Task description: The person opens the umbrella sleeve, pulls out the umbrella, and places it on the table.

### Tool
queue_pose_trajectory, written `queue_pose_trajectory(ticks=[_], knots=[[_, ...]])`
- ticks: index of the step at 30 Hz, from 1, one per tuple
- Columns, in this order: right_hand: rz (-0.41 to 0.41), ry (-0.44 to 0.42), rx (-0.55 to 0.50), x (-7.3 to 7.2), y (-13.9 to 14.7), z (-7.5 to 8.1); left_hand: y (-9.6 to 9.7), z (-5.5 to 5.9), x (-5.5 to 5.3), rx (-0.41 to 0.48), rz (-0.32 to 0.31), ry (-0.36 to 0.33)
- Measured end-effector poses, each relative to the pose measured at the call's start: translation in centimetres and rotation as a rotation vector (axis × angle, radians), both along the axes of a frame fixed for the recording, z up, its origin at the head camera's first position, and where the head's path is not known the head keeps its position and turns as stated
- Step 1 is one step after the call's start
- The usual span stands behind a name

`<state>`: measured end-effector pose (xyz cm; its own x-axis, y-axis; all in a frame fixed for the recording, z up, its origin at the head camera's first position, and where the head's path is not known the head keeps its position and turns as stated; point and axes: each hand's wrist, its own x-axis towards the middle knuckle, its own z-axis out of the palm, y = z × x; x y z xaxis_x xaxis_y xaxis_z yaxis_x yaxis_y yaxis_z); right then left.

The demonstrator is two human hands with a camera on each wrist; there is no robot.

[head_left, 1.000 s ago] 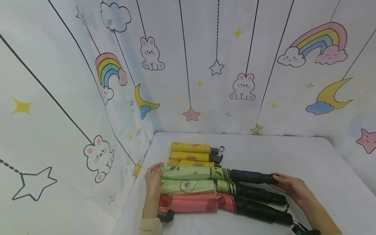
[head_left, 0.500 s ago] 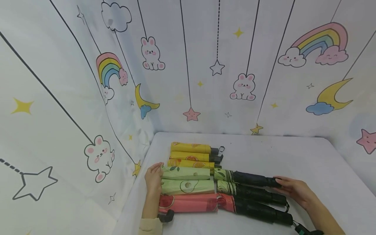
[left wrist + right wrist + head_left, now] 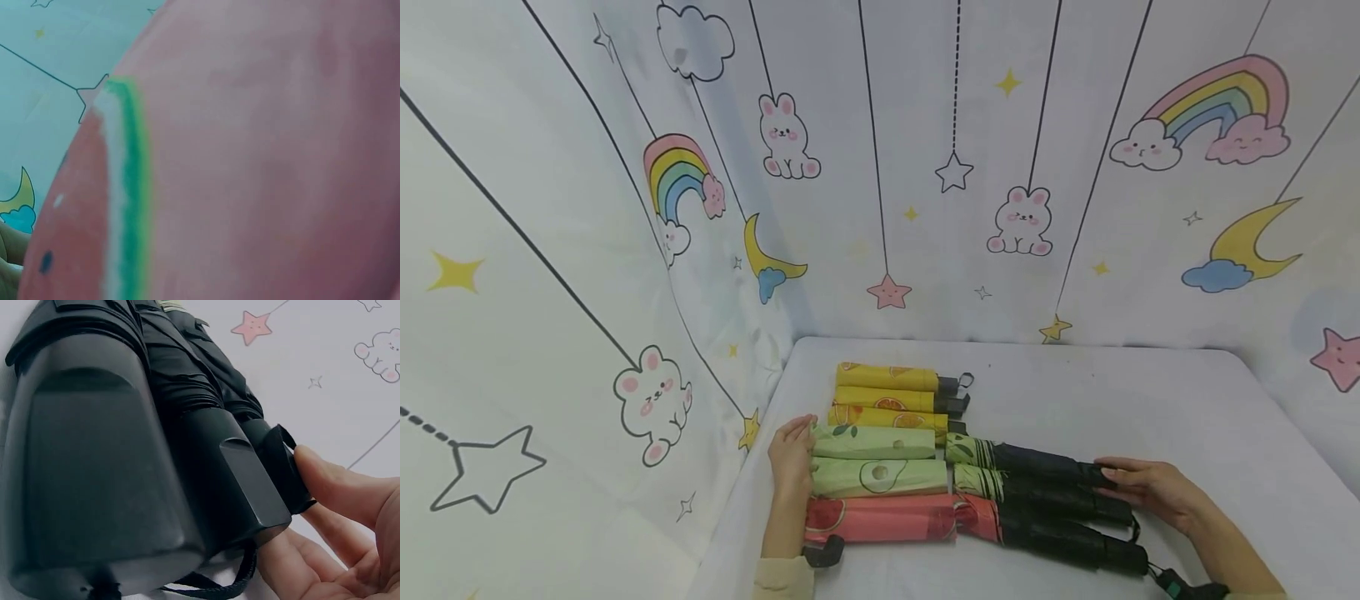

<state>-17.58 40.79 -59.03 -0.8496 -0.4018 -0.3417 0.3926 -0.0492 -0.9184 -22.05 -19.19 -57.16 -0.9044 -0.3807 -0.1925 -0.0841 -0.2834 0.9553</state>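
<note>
Two folded black umbrellas with green ends, the far one [image 3: 1045, 462] and the middle one [image 3: 1048, 493], lie side by side. My right hand [image 3: 1153, 487] pinches the far umbrella's handle [image 3: 284, 465], thumb on top and fingers below. In line to the left are two pale green avocado-print sleeves, the far one [image 3: 872, 442] and the middle one [image 3: 880, 477]. At the far sleeve's left end my left hand [image 3: 792, 454] holds its edge; the thumb is hidden. Nearest me are a pink watermelon-print sleeve [image 3: 880, 518] and another black umbrella [image 3: 1067, 537] with a pink end.
Behind the green sleeves lie three yellow orange-print umbrellas, such as the farthest one [image 3: 887, 377], with dark handles to the right. All rest on a white-covered table [image 3: 1150, 392]. Cloth walls [image 3: 850, 208] printed with rabbits, stars and rainbows stand behind and at left.
My right hand has drawn the far umbrella slightly right and toward me, leaving a small gap beside the far green sleeve. It now lies closer to the middle umbrella. My left hand stays put.
</note>
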Motion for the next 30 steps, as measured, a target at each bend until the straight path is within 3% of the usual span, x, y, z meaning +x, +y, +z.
queue_pose_trajectory(ticks=[6,13,22,30], knots=[[0.036,0.006,0.008,0.03,0.11,0.14,-0.12,0.04,0.02,0.012,-0.006,0.009],[0.104,0.015,-0.024,0.11,0.07,0.36,-0.22,-0.09,-0.03,-0.031,0.013,0.008],[0.115,0.021,0.035,0.11,0.09,0.42,-0.27,-0.35,-0.27,-0.029,0.024,0.024],[0.134,0.012,0.007,0.22,0.11,0.42,-0.34,0.05,0.00,0.001,-0.001,0.022]])
